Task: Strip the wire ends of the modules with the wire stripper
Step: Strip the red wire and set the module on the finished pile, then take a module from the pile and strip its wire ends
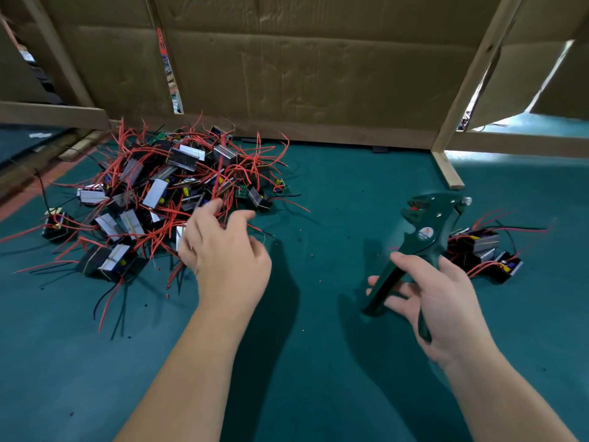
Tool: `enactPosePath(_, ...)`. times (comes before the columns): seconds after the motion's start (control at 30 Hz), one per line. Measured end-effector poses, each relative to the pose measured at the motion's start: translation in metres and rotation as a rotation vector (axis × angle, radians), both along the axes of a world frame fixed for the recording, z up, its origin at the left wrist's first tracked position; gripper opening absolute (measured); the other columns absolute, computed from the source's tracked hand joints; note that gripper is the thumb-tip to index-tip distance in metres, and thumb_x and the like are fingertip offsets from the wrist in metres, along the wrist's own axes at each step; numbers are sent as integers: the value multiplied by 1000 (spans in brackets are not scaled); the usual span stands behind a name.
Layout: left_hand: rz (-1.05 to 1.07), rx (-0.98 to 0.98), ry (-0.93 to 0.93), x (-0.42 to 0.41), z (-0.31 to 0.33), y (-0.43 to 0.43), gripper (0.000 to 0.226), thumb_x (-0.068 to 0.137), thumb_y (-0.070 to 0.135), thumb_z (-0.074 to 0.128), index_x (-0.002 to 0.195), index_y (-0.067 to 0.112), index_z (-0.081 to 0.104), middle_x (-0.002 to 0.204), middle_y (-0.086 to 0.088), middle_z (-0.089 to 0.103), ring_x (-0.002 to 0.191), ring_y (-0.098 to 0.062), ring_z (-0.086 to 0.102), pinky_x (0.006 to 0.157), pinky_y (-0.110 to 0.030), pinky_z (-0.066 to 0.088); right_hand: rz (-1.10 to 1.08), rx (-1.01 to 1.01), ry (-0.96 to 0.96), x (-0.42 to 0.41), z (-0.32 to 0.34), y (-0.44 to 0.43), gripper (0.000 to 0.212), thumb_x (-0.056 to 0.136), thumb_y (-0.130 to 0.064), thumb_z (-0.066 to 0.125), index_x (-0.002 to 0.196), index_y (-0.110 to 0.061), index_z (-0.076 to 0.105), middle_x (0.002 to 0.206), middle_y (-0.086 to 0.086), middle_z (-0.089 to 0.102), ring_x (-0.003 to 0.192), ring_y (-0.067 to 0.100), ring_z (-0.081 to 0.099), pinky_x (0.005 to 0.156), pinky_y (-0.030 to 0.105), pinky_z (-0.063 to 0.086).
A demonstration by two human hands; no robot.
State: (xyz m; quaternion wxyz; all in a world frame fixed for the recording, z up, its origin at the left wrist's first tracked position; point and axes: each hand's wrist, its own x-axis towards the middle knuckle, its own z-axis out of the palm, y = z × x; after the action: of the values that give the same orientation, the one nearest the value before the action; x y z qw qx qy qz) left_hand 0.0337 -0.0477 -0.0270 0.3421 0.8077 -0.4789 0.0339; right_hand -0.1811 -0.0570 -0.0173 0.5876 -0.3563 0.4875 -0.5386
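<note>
Green mat [318, 362]: 2 module piles [159, 193], L hand [228, 253] spread, R hand [436, 301] gripping 1 stripper [424, 231].

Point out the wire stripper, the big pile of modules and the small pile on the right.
wire stripper [425, 232]: head view, on its round label.
big pile of modules [156, 193]: head view, on a silver-faced module.
small pile [486, 244]: head view, on a module's side.

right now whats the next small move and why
Probably close the left hand on one module from the big pile and lift it out. That hand is open over the pile's near edge with nothing in it, while the right hand already holds the wire stripper ready.
</note>
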Motion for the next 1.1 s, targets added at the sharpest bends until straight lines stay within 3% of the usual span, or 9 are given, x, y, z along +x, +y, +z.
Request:
enactPosePath(0.17, 114, -157, -76, 15, 10, 0, 41, 75, 6, 60, 106, 32, 65, 127, -9, 42, 119, -30, 31, 103, -48, 16, -13, -98, 100, 4, -2, 4, 9, 69, -21, 70, 74, -24, 63, 90, 10, 60, 81, 36, 69, 73, 57, 57)
enactPosePath(0.33, -47, 132, -140, 26, 7, -14, 34, 89, 12, 49, 120, 19, 64, 155, -4, 29, 147, -25, 3, 114, -53, -7, 102, -33, -10, 8, -3, 7, 26, 68, -20, 70, 88, -13, 55, 75, 5, 62, 77, 37, 70, 69, 55, 57)
enactPosePath(0.43, -122, 183, -221, 30, 6, -19, 34, 92, 12, 45, 122, 6, 58, 155, -5, 30, 147, -31, -4, 117, -54, 4, 145, 8, -67, 12, -3, 10, 26, 75, -12, 71, 92, -8, 53, 78, 6, 64, 78, 39, 70, 70, 56, 56)
enactPosePath(0.53, -142, 11, -169, 25, 9, -18, 32, 93, 7, 45, 121, 4, 60, 145, -5, 46, 147, -32, 6, 118, -45, 10, 160, 19, -79, 15, -1, 12, 23, 81, -6, 69, 96, -6, 51, 89, 14, 61, 80, 41, 69, 71, 58, 56)
enactPosePath(0.67, -171, -380, -80, 11, 18, -11, 36, 93, 6, 52, 128, 11, 60, 139, 0, 53, 130, -20, 45, 108, -44, 22, 248, 5, -218, 17, 8, 15, 39, 70, -4, 69, 105, -4, 52, 90, 15, 64, 76, 40, 67, 69, 61, 54)
enactPosePath(0.77, -473, -550, 60, 1, 14, -9, 35, 93, 2, 54, 128, 4, 57, 137, -3, 51, 117, -21, 57, 96, -44, 47, 463, 62, -410, 17, 15, 16, 53, 63, -2, 70, 115, -1, 61, 114, 19, 62, 72, 38, 64, 66, 53, 55)
enactPosePath(0.9, -665, -601, 154, -19, 12, -2, 26, 88, -2, 61, 111, 8, 68, 117, 4, 60, 106, -12, 61, 85, -27, 53, 728, 110, -645, 16, 18, 16, 70, 59, -21, 82, 126, -9, 61, 130, 26, 51, 78, 34, 66, 74, 49, 54)
enactPosePath(1.0, -766, -596, 97, -30, 10, -1, 29, 83, -14, 60, 97, 7, 73, 105, 0, 67, 102, -7, 62, 91, -22, 48, 755, 83, -718, 15, 19, 13, 71, 64, -23, 80, 130, -12, 58, 131, 26, 50, 79, 33, 65, 77, 47, 54)
enactPosePath(1.1, -808, -578, 198, -34, 11, 1, 35, 77, -20, 53, 81, 9, 73, 96, 3, 70, 96, -6, 64, 88, -19, 47, 708, 86, -722, 12, 18, 9, 73, 61, -22, 82, 129, -11, 58, 125, 25, 55, 79, 33, 66, 77, 46, 55)
